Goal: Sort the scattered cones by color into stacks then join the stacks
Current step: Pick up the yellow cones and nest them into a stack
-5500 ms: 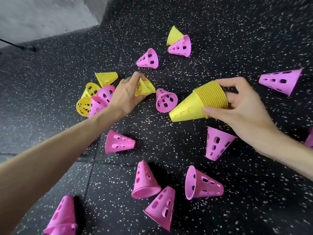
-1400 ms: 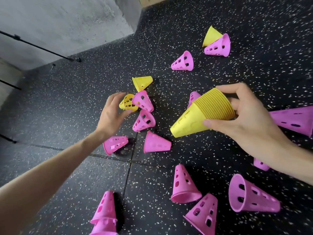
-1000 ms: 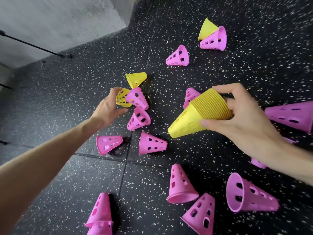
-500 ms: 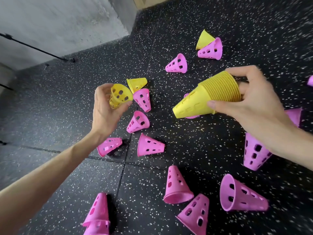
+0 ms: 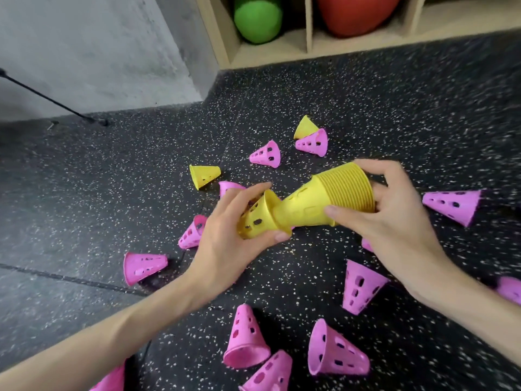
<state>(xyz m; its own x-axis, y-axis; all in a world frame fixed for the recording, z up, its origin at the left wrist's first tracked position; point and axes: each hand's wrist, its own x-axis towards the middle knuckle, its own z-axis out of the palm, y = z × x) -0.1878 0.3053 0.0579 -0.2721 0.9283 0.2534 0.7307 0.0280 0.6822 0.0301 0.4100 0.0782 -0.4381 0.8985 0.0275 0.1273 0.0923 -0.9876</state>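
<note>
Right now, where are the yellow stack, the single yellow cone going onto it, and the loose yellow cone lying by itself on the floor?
yellow stack [image 5: 345,190]: head view, on the ribbed band of nested rims.
single yellow cone [image 5: 255,218]: head view, on its holed side wall.
loose yellow cone [image 5: 204,175]: head view, on its side wall.

No text, label, brand, number or sign can be read anywhere in the view, on any cone or surface.

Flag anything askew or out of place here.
Nothing damaged. Pink cones lie tipped every way over the floor, as the task expects. One yellow cone sits wedged against a pink one, colors mixed.
</note>
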